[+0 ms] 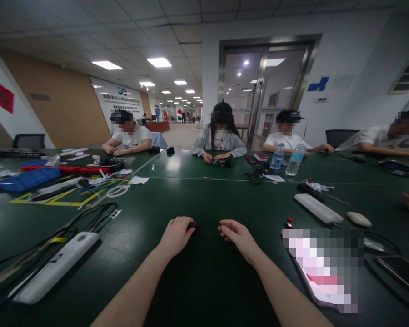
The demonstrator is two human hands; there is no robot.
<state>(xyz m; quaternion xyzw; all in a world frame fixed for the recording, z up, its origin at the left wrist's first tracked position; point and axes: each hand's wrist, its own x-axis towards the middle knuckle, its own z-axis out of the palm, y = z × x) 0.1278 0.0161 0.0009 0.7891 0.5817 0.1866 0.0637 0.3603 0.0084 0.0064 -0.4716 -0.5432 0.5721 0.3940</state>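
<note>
My left hand [176,235] rests on the dark green table [204,200], fingers curled around a small black object [192,224] that barely shows at the fingertips. My right hand [236,234] lies a little to its right, fingers loosely bent and close together, touching the table, with nothing visible in it. A gap of bare table separates the two hands.
A white power strip [56,268] with black cables lies at left, another white strip [317,208] at right. A phone [400,271] and a blurred pink item [323,268] lie near right. Across the table sit several people with water bottles [295,160]; tools clutter the far left.
</note>
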